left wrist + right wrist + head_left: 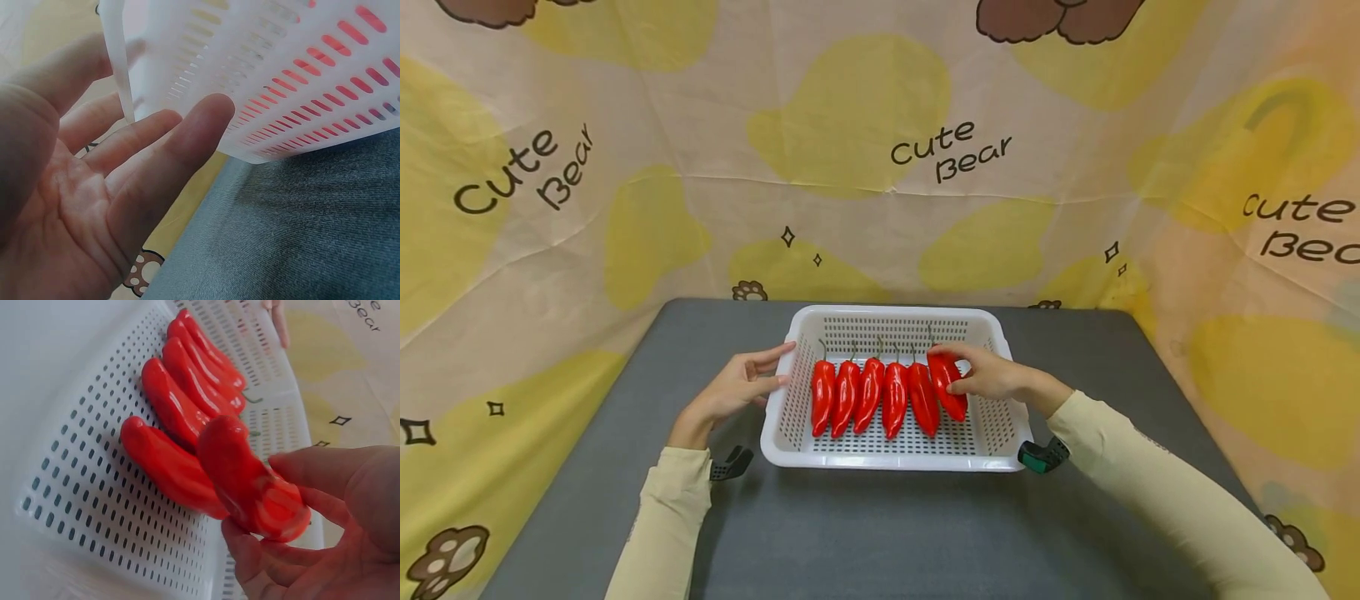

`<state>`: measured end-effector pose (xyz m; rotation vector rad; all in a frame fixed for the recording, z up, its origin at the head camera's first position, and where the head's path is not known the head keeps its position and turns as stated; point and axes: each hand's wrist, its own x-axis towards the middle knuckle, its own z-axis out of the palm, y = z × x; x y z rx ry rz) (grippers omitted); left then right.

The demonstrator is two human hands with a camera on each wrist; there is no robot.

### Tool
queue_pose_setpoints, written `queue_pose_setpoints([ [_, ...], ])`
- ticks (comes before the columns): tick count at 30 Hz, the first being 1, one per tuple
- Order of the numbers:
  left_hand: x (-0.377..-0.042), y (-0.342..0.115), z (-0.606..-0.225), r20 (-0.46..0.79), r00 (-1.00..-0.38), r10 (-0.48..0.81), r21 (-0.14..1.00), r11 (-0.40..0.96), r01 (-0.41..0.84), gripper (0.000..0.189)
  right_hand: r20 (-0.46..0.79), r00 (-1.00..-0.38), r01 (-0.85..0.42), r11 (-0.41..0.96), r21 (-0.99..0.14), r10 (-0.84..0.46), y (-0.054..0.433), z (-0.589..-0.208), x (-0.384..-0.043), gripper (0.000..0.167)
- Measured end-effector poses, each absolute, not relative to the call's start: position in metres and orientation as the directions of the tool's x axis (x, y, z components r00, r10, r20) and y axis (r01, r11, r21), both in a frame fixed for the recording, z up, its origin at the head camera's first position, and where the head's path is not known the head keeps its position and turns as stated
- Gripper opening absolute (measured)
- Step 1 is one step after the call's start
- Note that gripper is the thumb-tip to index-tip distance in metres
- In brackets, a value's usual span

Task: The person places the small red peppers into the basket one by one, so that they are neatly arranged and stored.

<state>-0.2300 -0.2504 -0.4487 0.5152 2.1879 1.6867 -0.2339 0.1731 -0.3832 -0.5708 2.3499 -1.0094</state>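
Note:
My right hand [988,372] pinches a red chili pepper [946,385] between thumb and fingers, at the right end of a row. In the right wrist view this pepper [234,481] is tilted, overlapping its neighbour [165,462]; whether it touches the basket floor I cannot tell. Several more red chili peppers [870,396] lie side by side, stems pointing away, in a white perforated basket [895,463]. My left hand [737,387] touches the basket's left rim with fingers extended. In the left wrist view, fingertips of my left hand [81,169] show faintly through the translucent rim [115,56].
The basket stands on a dark grey table [887,533]. A patterned cloth [850,133] hangs behind and along the sides. Dark wrist devices [1043,456] sit at both wrists, the right one close to the basket's front right corner.

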Motion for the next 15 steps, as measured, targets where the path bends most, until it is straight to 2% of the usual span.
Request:
queue_pose_setpoints([
  [7,-0.23,-0.251,-0.449,-0.043,-0.88,0.474,0.972,0.225,0.074,0.066,-0.437,-0.757,-0.063,0.72,-0.691,-0.486,0.168,-0.383,-0.243,0.069],
  [15,-0.231,-0.25,-0.448,-0.038,-0.878,0.478,0.972,0.222,0.079,0.066,-0.515,-0.735,0.01,0.753,-0.658,-0.44,0.167,-0.388,-0.252,0.074],
])
